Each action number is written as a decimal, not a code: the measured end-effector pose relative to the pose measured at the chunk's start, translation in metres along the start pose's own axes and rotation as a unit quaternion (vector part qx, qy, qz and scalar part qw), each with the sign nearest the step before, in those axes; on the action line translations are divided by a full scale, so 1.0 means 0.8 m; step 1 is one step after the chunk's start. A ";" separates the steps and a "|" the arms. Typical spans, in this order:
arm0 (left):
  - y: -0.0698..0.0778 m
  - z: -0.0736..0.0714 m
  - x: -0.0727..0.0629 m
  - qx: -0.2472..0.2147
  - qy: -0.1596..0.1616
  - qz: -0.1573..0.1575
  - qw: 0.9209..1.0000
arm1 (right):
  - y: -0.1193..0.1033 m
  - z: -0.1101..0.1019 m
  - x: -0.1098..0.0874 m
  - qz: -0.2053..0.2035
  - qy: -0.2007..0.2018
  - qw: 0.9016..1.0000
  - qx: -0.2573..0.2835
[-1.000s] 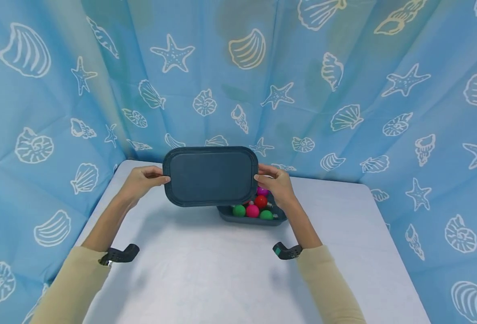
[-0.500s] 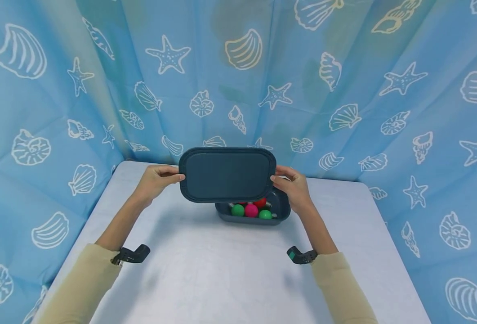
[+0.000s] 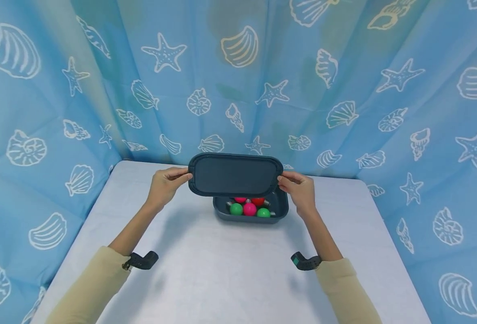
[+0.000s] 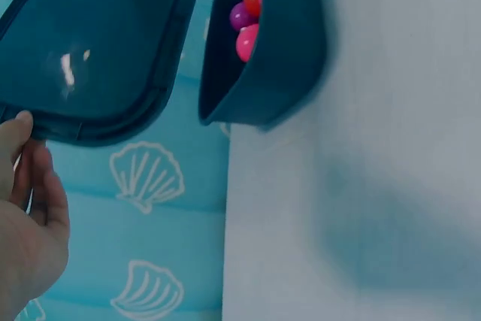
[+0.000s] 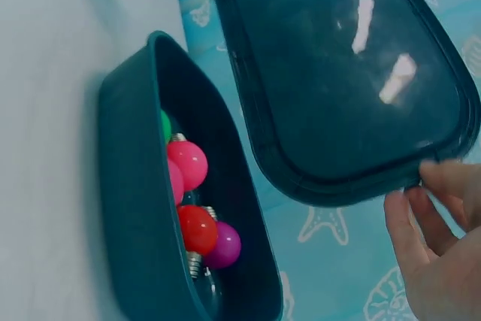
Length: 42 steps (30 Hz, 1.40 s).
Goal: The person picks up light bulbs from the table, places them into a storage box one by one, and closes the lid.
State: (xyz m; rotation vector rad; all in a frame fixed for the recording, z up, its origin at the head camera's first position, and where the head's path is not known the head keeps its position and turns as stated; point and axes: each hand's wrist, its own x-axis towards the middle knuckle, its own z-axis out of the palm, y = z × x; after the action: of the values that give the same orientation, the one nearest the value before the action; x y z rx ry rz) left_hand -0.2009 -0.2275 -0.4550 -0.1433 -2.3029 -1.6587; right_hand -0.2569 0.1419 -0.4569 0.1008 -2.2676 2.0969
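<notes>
A dark blue-green plastic lid (image 3: 236, 175) is held up, tilted, above and partly in front of a matching box (image 3: 250, 219). My left hand (image 3: 166, 186) pinches its left end between thumb and fingers. At the opposite end, my right hand (image 3: 300, 192) pinches the rim the same way. Inside the box lie several small coloured light bulbs with metal screw bases: a green bulb (image 3: 236, 209), a pink bulb (image 3: 249, 209), a red bulb (image 5: 198, 229) and a purple bulb (image 5: 224, 246) among them. In the head view the lid hides the box's back part.
The box stands on a white-covered table (image 3: 222, 270), towards its far edge. Behind and at both sides hangs a blue curtain (image 3: 230, 90) printed with shells and starfish. Each wrist wears a black camera strap.
Both hands have carried the lid to the right, over the box. It has tipped flatter and sunk slightly lately. The box has stayed in place.
</notes>
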 end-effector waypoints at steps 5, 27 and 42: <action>0.003 0.008 -0.002 0.010 0.024 0.006 1.000 | -0.001 0.002 -0.003 -0.001 0.007 1.000 -0.015; 0.019 0.057 -0.011 0.008 -0.036 -0.090 0.995 | -0.003 -0.005 -0.017 0.065 0.001 0.997 -0.028; 0.008 0.072 -0.022 -0.004 -0.084 -0.169 0.982 | 0.009 -0.025 -0.028 0.061 -0.019 0.993 -0.100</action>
State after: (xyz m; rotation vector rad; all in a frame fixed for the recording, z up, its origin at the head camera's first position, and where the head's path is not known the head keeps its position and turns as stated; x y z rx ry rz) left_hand -0.1935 -0.1694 -0.4712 0.1180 -2.5609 -1.8792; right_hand -0.2351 0.1628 -0.4645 -0.0076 -2.5537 1.9204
